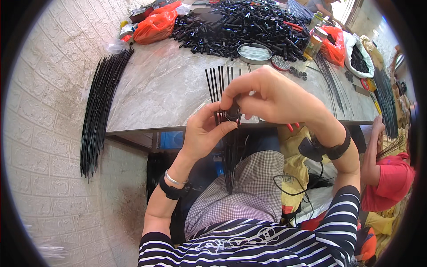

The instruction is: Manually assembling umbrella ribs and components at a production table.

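Observation:
A bundle of thin black rods (pixel 229 153), which look like umbrella ribs, stands at the table's front edge. Its upper ends fan out over the tabletop, and its lower ends gather above my lap. Around a short black cylindrical hub (pixel 232 113) in the middle of the rods, my left hand (pixel 201 129) is closed, thumb in front. My right hand (pixel 271 95) curls over from the right, its thumb and fingers pinched at the hub's top. Between the fingers a short thin pale strand shows near the left thumb. The fingers partly cover the hub.
Black tubular parts (pixel 240 24) are heaped at the back of the grey table (pixel 153 84). A round tin of pale thin wires (pixel 255 52) stands before them. More black rods (pixel 104 111) overhang the left edge. At far right is a co-worker in red (pixel 389 182).

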`<control>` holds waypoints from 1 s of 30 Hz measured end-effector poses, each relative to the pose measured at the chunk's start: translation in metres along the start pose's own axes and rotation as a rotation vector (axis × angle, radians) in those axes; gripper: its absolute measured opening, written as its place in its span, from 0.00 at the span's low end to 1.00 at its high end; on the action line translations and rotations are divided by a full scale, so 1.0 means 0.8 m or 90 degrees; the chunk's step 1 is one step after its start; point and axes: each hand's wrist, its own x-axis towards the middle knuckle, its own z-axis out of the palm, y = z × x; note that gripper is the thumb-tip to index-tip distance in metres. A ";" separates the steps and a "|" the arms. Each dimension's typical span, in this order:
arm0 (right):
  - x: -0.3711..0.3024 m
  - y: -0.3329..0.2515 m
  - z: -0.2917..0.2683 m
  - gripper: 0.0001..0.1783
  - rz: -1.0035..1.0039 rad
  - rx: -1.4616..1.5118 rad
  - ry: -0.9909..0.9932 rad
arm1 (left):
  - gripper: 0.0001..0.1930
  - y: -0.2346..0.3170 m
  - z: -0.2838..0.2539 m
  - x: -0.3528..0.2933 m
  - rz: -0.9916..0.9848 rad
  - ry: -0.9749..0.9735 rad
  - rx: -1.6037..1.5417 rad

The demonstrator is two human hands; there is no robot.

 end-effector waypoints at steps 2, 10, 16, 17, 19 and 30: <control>-0.003 0.003 -0.003 0.14 -0.014 -0.016 -0.006 | 0.19 0.000 0.002 0.001 0.011 0.001 0.007; 0.001 -0.010 0.001 0.13 0.190 0.058 0.046 | 0.21 0.003 0.006 -0.003 -0.016 -0.022 0.054; -0.006 -0.006 0.003 0.12 0.101 0.007 0.048 | 0.21 -0.014 -0.008 -0.002 0.025 -0.067 0.076; -0.006 -0.003 -0.001 0.12 0.061 -0.039 0.022 | 0.21 -0.013 -0.008 -0.003 0.025 -0.067 0.078; -0.007 0.005 -0.001 0.12 0.023 -0.087 -0.003 | 0.21 -0.011 -0.008 -0.004 0.022 -0.044 0.043; -0.062 0.039 0.015 0.29 -0.056 -0.002 0.486 | 0.24 0.025 -0.021 0.011 -0.100 -0.068 0.196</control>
